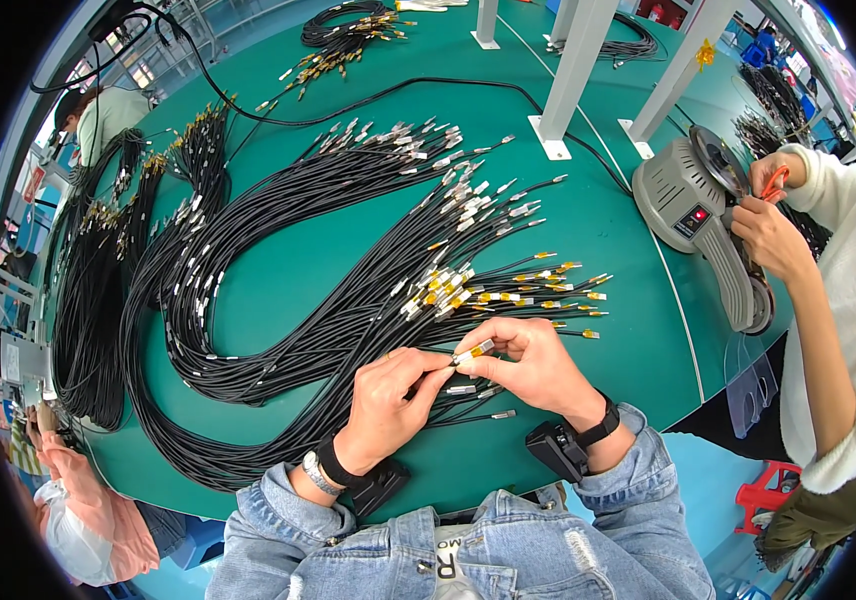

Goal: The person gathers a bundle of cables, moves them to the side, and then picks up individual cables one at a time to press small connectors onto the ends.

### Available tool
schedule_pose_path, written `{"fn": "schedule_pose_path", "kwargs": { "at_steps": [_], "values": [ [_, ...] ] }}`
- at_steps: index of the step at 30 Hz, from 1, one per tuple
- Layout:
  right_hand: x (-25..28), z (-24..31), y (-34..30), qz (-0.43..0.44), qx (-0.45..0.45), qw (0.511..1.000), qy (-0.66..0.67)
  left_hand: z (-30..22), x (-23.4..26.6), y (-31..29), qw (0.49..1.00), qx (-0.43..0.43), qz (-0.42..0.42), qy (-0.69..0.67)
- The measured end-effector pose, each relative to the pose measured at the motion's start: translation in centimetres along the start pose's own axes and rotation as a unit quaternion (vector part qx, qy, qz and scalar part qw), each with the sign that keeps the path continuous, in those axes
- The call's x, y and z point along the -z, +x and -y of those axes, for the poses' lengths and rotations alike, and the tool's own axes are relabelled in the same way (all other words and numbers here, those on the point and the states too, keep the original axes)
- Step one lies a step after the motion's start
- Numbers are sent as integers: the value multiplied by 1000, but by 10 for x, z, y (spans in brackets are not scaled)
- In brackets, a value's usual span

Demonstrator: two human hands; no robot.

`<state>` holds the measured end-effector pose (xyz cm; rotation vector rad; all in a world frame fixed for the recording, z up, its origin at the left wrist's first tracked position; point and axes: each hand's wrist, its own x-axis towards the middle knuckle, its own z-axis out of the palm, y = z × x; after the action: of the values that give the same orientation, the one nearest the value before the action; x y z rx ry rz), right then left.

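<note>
Between my two hands is the end of a thin black cable, its metal-tipped connector (475, 352) carrying a white and yellow label. My left hand (388, 400) pinches the black cable just behind the connector. Thumb and fingers of my right hand (533, 368) are closed on the connector itself. Right behind my hands lies a large looped bundle of black cables (348, 345), many ends tagged white or yellow and fanned to the right. A few loose connector ends show under my right hand.
Green table (628, 300) underneath; more black cable bundles (88, 330) hang at the left and lie at the back. Grey metal posts (576, 75) rise from the tabletop. To the right, a co-worker's hands (773, 225) hold orange-handled scissors beside a grey machine (683, 195). A black cord crosses behind.
</note>
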<state>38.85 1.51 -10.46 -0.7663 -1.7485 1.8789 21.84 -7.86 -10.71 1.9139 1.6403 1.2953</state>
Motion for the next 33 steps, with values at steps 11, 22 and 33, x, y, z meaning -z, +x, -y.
{"fn": "schedule_pose_path", "kwargs": {
  "at_steps": [11, 22, 33],
  "values": [
    [2, 0, 0, -15, 10, 1000, -3, 0, 0, 0, 999, 29, -6, -12],
    [5, 1, 0, -12, 2, 1000, -14, 1, 1, -2, 1000, 25, 0, -12],
    [6, 0, 1, -6, 8, 1000, -4, 2, 1, -3, 1000, 13, 5, 2]
  ]
}}
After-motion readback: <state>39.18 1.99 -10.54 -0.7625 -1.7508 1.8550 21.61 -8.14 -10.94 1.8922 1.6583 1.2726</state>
